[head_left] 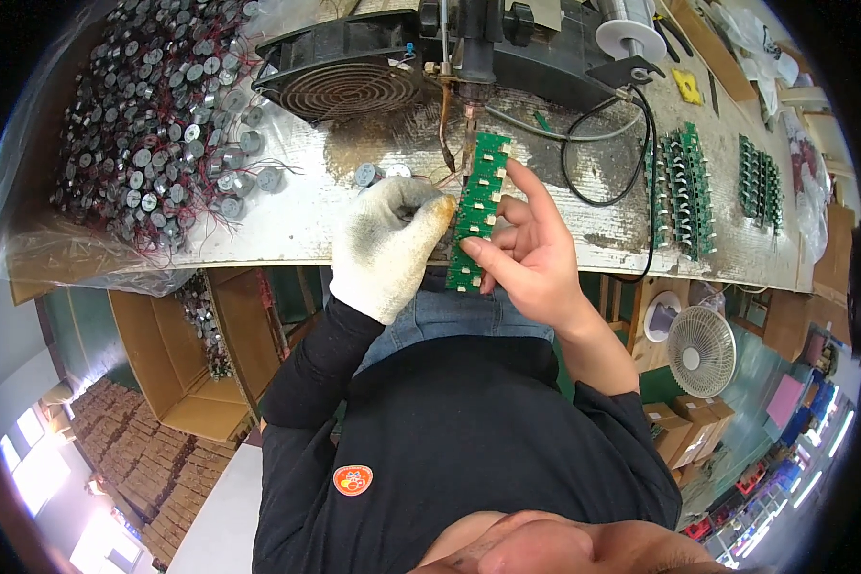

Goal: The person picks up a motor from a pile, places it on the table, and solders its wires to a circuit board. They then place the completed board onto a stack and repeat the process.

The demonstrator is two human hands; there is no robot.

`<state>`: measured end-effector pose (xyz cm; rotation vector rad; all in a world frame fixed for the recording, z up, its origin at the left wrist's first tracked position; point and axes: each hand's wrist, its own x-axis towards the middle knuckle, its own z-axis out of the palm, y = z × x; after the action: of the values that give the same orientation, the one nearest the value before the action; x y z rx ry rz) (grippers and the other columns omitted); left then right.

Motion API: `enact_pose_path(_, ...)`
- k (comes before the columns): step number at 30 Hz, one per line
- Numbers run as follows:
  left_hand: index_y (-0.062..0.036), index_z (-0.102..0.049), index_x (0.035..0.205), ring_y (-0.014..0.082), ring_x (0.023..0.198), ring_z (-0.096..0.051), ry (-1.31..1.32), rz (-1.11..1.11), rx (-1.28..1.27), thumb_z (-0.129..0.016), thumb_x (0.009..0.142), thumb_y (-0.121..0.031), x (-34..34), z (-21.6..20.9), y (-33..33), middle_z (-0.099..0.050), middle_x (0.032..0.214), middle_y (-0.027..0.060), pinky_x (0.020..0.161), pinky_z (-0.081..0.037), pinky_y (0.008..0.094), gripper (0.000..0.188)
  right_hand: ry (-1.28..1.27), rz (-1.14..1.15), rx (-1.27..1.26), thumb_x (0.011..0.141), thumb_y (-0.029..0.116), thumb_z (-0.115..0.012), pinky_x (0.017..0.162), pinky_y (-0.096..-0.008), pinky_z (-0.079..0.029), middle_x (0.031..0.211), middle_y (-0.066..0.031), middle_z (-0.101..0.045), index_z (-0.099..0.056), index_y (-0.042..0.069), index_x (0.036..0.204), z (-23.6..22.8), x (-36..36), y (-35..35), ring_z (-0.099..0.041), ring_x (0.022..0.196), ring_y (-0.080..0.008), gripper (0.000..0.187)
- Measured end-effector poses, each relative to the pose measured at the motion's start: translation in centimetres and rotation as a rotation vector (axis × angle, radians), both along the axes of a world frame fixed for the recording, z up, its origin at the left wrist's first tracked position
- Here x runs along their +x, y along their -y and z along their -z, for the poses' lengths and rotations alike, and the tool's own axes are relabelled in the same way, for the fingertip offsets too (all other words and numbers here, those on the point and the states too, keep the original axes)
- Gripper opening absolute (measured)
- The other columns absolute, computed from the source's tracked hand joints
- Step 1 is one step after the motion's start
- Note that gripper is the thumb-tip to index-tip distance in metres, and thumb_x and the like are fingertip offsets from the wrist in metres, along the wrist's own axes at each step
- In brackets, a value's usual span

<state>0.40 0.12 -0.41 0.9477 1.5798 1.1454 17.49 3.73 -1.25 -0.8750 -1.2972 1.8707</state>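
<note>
On the foil-covered workbench (287,215), a heap of round metal parts (153,124) lies far left of the green circuit-board strip (476,206), which the gloved left hand (387,244) pinches and the bare right hand (526,253) grips, directly below the soldering tip (471,110).

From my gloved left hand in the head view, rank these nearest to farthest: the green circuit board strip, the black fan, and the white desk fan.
1. Green circuit board strip: touching the gloved left hand, on its right side.
2. Black fan: above the hand, at the bench's far edge.
3. White desk fan: far right, below the bench.
</note>
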Motion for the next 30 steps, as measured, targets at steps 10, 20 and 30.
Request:
enact_pose_path(10,0.0032,-0.065,0.089,0.0093,0.071,-0.059,0.086,-0.022,0.03,-0.064,0.085,-0.009,0.0,-0.4,-0.4,-0.066,0.077,0.0058,0.064,-0.047,0.025,0.013,-0.005,0.016,0.031,0.085,-0.007,-0.06,0.048,-0.0193,-0.048,0.108,-0.0172,-0.058,-0.015,0.001,0.145,0.0,-0.2,-0.4,-0.061,0.066,-0.01,0.076)
enact_pose_path(20,0.0032,-0.065,0.089,0.0096,0.07,-0.059,0.104,-0.048,0.039,-0.064,0.086,-0.01,0.2,0.4,0.1,-0.065,0.077,0.0053,0.062,-0.047,0.0247,0.014,-0.003,0.012,0.015,0.084,-0.006,-0.061,0.048,-0.0198,-0.048,0.106,-0.0157,-0.058,-0.016,0.002,0.145,0.2,-0.1,0.0,-0.061,0.066,-0.0097,0.076)
enact_pose_path(30,0.0027,-0.064,0.089,0.0097,0.069,-0.058,0.033,-0.064,0.027,-0.064,0.086,-0.01,0.2,-0.1,0.2,-0.065,0.082,0.0062,0.063,-0.047,0.025,0.013,0.0,0.006,-0.003,0.085,-0.006,-0.061,0.047,-0.0201,-0.048,0.106,-0.016,-0.059,-0.016,0.002,0.145,0.1,0.0,0.3,-0.062,0.066,-0.0107,0.076)
